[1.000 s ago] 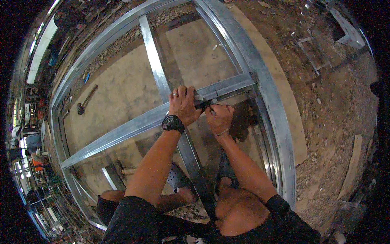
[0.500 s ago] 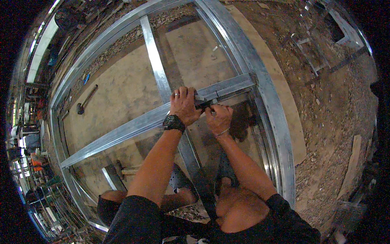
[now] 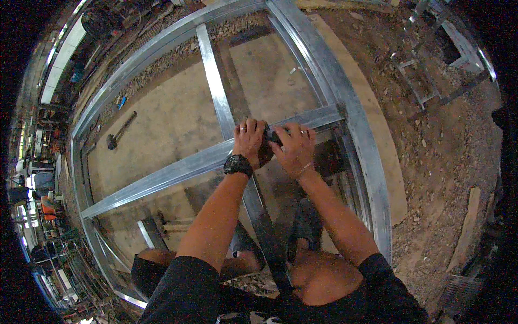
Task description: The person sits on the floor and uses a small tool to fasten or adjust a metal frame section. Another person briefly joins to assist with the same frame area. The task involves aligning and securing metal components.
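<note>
A galvanised metal frame [image 3: 359,135] lies in front of me, with a long crossbar [image 3: 156,175] running across it and another bar [image 3: 215,81] meeting it near the middle. My left hand [image 3: 249,141] is closed around a small black tool [image 3: 273,135] over the crossbar, just right of where the bars meet. On the tool's other side is my right hand [image 3: 295,147], fingers curled over it. Both hands cover most of the tool, so its exact kind cannot be made out.
A mallet [image 3: 113,141] and a small blue object [image 3: 122,101] lie inside the frame at left. Another hammer-like tool [image 3: 162,222] lies lower left. A wooden plank [image 3: 464,232] is on the gravelly ground at right, and a metal stand [image 3: 418,81] is far right.
My right hand has moved up from below the crossbar onto the black tool. My left hand has shifted slightly, and more of the tool is covered.
</note>
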`<act>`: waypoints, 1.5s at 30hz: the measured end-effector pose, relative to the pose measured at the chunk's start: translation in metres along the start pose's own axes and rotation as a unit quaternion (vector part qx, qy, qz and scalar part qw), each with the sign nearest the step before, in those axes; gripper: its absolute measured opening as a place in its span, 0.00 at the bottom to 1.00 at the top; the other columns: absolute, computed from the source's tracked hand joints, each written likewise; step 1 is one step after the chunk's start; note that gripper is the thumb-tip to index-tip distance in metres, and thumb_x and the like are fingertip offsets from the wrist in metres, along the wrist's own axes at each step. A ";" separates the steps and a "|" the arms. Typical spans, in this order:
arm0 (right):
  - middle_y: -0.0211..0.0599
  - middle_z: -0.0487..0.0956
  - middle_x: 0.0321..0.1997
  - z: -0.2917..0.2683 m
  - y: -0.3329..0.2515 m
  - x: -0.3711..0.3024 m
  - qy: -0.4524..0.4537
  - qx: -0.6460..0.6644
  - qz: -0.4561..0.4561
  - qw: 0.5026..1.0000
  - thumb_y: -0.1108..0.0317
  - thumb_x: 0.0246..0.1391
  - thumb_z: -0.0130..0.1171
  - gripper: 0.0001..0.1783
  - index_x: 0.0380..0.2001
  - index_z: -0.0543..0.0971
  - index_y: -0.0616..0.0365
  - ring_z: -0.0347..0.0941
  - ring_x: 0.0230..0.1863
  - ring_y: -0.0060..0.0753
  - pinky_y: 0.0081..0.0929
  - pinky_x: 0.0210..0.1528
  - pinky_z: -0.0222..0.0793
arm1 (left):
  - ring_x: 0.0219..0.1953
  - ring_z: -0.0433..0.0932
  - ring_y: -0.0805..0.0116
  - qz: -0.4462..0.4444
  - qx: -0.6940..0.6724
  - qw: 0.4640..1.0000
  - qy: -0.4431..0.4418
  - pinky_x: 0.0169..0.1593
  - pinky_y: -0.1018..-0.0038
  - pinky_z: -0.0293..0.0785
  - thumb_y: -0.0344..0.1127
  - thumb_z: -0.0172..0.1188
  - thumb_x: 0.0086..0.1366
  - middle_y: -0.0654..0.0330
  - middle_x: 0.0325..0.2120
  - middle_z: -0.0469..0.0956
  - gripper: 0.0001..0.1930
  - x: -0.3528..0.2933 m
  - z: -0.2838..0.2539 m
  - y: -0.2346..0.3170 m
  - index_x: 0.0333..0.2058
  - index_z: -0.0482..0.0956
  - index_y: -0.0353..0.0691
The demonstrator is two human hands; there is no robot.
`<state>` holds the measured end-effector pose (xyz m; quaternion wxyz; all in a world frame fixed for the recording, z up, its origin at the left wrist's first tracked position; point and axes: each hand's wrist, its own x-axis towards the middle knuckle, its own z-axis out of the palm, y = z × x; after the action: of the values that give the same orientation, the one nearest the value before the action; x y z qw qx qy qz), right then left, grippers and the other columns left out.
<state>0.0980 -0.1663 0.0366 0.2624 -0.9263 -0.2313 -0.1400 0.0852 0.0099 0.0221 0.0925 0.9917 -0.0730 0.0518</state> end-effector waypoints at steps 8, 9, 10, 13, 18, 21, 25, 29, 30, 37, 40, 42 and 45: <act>0.43 0.86 0.40 0.013 0.046 0.025 -0.023 0.195 -0.008 0.981 0.61 0.56 0.66 0.15 0.45 0.85 0.54 0.82 0.41 0.48 0.45 0.49 0.73 | 0.66 0.66 0.39 -0.024 -0.054 0.998 -0.030 0.69 0.45 0.58 0.52 0.77 0.50 0.47 0.66 0.61 0.56 0.009 -0.003 0.015 0.73 0.54 0.52; 0.44 0.86 0.42 0.008 0.050 0.026 -0.046 0.206 0.003 0.977 0.60 0.58 0.65 0.15 0.45 0.85 0.54 0.83 0.43 0.49 0.46 0.49 0.73 | 0.67 0.65 0.38 -0.028 -0.059 0.998 -0.025 0.69 0.44 0.59 0.55 0.76 0.51 0.46 0.68 0.59 0.56 0.007 -0.004 0.015 0.74 0.53 0.53; 0.45 0.86 0.43 -0.002 0.052 0.029 -0.068 0.216 0.013 0.974 0.58 0.60 0.64 0.16 0.46 0.85 0.55 0.83 0.44 0.50 0.46 0.49 0.74 | 0.68 0.63 0.36 -0.031 -0.065 0.997 -0.019 0.69 0.43 0.60 0.57 0.75 0.53 0.45 0.70 0.57 0.56 0.006 -0.007 0.013 0.74 0.52 0.54; 0.44 0.86 0.46 -0.024 0.062 0.032 -0.045 0.255 0.134 0.957 0.57 0.61 0.65 0.17 0.47 0.85 0.55 0.83 0.47 0.51 0.43 0.50 0.76 | 0.71 0.61 0.35 -0.035 -0.049 0.997 -0.039 0.69 0.42 0.61 0.59 0.73 0.56 0.43 0.74 0.53 0.57 0.009 -0.010 0.020 0.76 0.47 0.56; 0.43 0.86 0.40 -0.045 0.079 0.016 -0.053 0.291 0.191 0.936 0.64 0.61 0.67 0.14 0.46 0.85 0.59 0.84 0.40 0.37 0.32 0.44 0.77 | 0.69 0.65 0.39 -0.028 -0.052 0.994 -0.091 0.69 0.43 0.61 0.58 0.71 0.59 0.45 0.73 0.57 0.54 0.013 -0.013 0.021 0.76 0.47 0.53; 0.43 0.86 0.37 -0.037 0.080 0.005 0.020 0.254 0.130 0.958 0.67 0.60 0.67 0.11 0.44 0.85 0.61 0.84 0.37 0.34 0.29 0.41 0.77 | 0.68 0.67 0.41 -0.014 -0.058 0.992 -0.109 0.68 0.44 0.62 0.57 0.72 0.58 0.48 0.72 0.60 0.54 0.016 -0.011 0.018 0.75 0.48 0.49; 0.46 0.86 0.40 -0.039 0.078 0.029 0.041 0.183 0.075 0.979 0.66 0.62 0.64 0.10 0.41 0.85 0.60 0.83 0.41 0.45 0.36 0.43 0.77 | 0.65 0.70 0.42 -0.006 -0.046 0.993 -0.104 0.68 0.44 0.62 0.56 0.72 0.57 0.48 0.69 0.64 0.53 0.013 -0.010 0.016 0.74 0.51 0.47; 0.49 0.85 0.44 -0.018 0.090 0.085 -0.093 0.128 0.062 0.985 0.63 0.61 0.63 0.11 0.41 0.85 0.56 0.82 0.45 0.54 0.45 0.47 0.77 | 0.63 0.72 0.43 -0.014 -0.030 0.992 -0.119 0.68 0.45 0.63 0.55 0.73 0.56 0.48 0.64 0.69 0.50 0.012 -0.014 0.012 0.71 0.57 0.44; 0.49 0.85 0.45 -0.007 0.095 0.103 -0.149 0.106 0.058 0.981 0.62 0.60 0.63 0.11 0.42 0.86 0.55 0.82 0.46 0.54 0.46 0.49 0.77 | 0.63 0.72 0.43 -0.016 -0.039 0.992 -0.119 0.67 0.45 0.63 0.55 0.73 0.56 0.48 0.63 0.70 0.49 0.014 -0.015 0.011 0.70 0.59 0.44; 0.50 0.87 0.41 0.120 0.132 0.154 -0.433 -0.056 -0.084 0.896 0.67 0.48 0.68 0.14 0.39 0.85 0.59 0.85 0.40 0.50 0.48 0.40 0.80 | 0.59 0.74 0.46 -0.010 -0.071 0.991 -0.112 0.62 0.47 0.66 0.54 0.74 0.55 0.50 0.57 0.73 0.42 0.015 -0.009 0.017 0.62 0.66 0.43; 0.47 0.87 0.40 0.167 0.110 0.163 -0.572 -0.058 -0.048 0.817 0.67 0.44 0.73 0.13 0.35 0.86 0.58 0.85 0.37 0.48 0.47 0.39 0.80 | 0.58 0.74 0.49 -0.015 -0.062 0.993 -0.095 0.62 0.49 0.66 0.52 0.73 0.56 0.51 0.55 0.74 0.40 0.005 -0.005 0.004 0.61 0.66 0.42; 0.45 0.88 0.38 0.195 0.116 0.155 -0.608 -0.028 -0.052 0.791 0.66 0.42 0.75 0.13 0.33 0.87 0.57 0.84 0.36 0.48 0.48 0.38 0.80 | 0.59 0.74 0.50 -0.010 -0.052 0.995 -0.089 0.62 0.50 0.65 0.50 0.72 0.57 0.52 0.54 0.74 0.38 0.004 -0.007 0.006 0.61 0.66 0.40; 0.43 0.88 0.41 0.214 0.163 0.145 -0.656 -0.098 -0.038 0.748 0.61 0.43 0.74 0.17 0.39 0.88 0.53 0.84 0.38 0.45 0.49 0.40 0.79 | 0.58 0.75 0.51 0.018 -0.065 0.995 -0.068 0.63 0.50 0.65 0.50 0.72 0.57 0.52 0.54 0.74 0.39 0.013 -0.003 0.017 0.62 0.65 0.40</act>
<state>0.3331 -0.1201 -0.1526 -0.0518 -0.8012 -0.3667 0.4701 0.0946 -0.0081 0.0293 0.1508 0.9833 -0.1003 -0.0189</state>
